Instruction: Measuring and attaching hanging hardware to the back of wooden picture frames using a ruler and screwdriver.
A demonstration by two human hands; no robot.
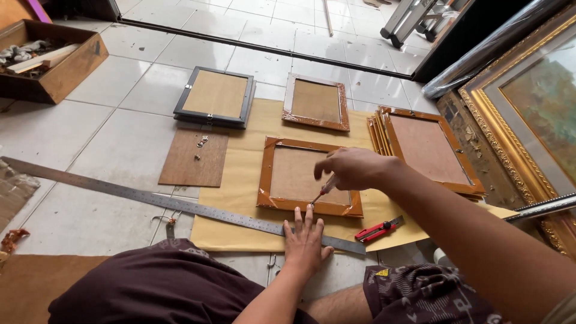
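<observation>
The left hand (305,240) lies flat, fingers spread, across the steel ruler (180,204), fingertips at the near edge of the frame (309,178). The right hand (354,169) pinches a small screwdriver (322,192), its tip on that edge. The frame lies face down on brown paper (240,180). A red cutter (378,229) lies just right.

Gilt painting (534,102) cut off at right edge; tool tip (313,202) too small to tell.
</observation>
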